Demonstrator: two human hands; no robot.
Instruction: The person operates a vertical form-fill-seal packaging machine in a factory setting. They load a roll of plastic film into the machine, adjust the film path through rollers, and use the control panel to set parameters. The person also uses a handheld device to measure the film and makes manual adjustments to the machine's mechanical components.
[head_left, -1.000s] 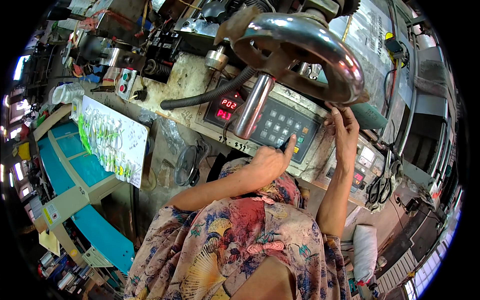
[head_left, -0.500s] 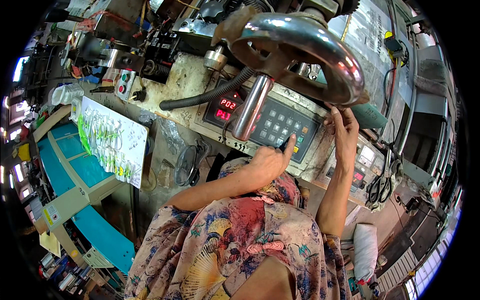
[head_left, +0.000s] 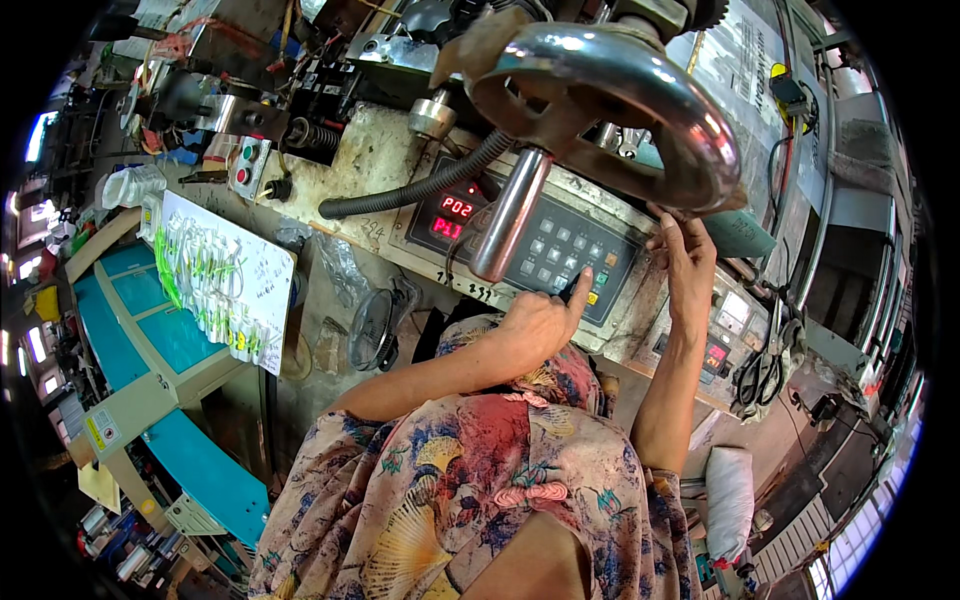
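My left hand (head_left: 540,325) reaches over a dark control keypad (head_left: 553,248), its index finger stretched onto a key at the lower right and the other fingers curled. It holds nothing. My right hand (head_left: 690,265) is raised at the panel's right end, just below the rim of a large shiny metal handwheel (head_left: 700,120). Its fingers are apart, with no object visible in them; whether the tips touch the machine I cannot tell. The wheel's steel crank handle (head_left: 510,215) hangs in front of the keypad, hiding part of it. Red digits glow on a display (head_left: 455,207) left of the handle.
A black corrugated hose (head_left: 420,190) crosses the panel's left end. Scissors (head_left: 765,375) hang at the right beside a meter box (head_left: 725,330). At the left are a white board (head_left: 275,270) with clear tubes, a small fan (head_left: 373,330) and a turquoise machine (head_left: 205,470).
The handwheel and its crank handle have shifted slightly to the right over the panel. Both my hands stay in the same places, the left index finger still on the keypad.
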